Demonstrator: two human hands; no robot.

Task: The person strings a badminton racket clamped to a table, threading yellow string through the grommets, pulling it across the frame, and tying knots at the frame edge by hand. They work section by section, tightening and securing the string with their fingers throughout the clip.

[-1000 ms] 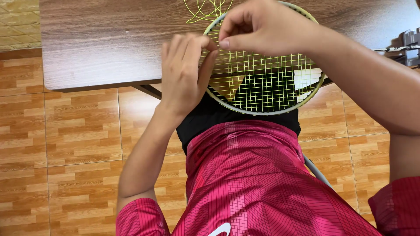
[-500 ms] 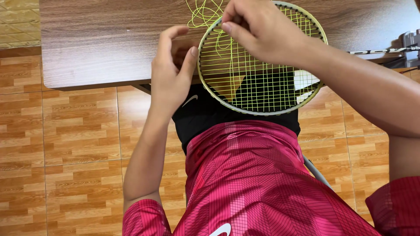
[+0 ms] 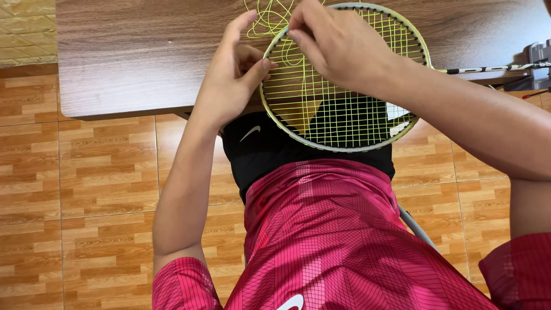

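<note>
A badminton racket head (image 3: 350,146) with yellow-green strings lies partly over the near edge of a dark wooden table (image 3: 132,63). My left hand (image 3: 232,74) grips the frame's left rim, thumb pressed on the edge. My right hand (image 3: 338,43) rests on top of the string bed, fingertips pinching a string near the upper left. Loose yellow string (image 3: 267,17) curls in loops on the table beyond the frame. The racket's thin shaft (image 3: 488,69) runs off to the right.
A grey metal fixture (image 3: 536,57) sits at the table's right end where the shaft leads. Below the table is a brown wood-pattern tiled floor (image 3: 86,189). My red patterned shirt and black shorts fill the lower middle.
My left hand has slid from lying over the strings out to the frame's left rim. The right hand has shifted slightly left on the string bed, and more loose string shows above the frame.
</note>
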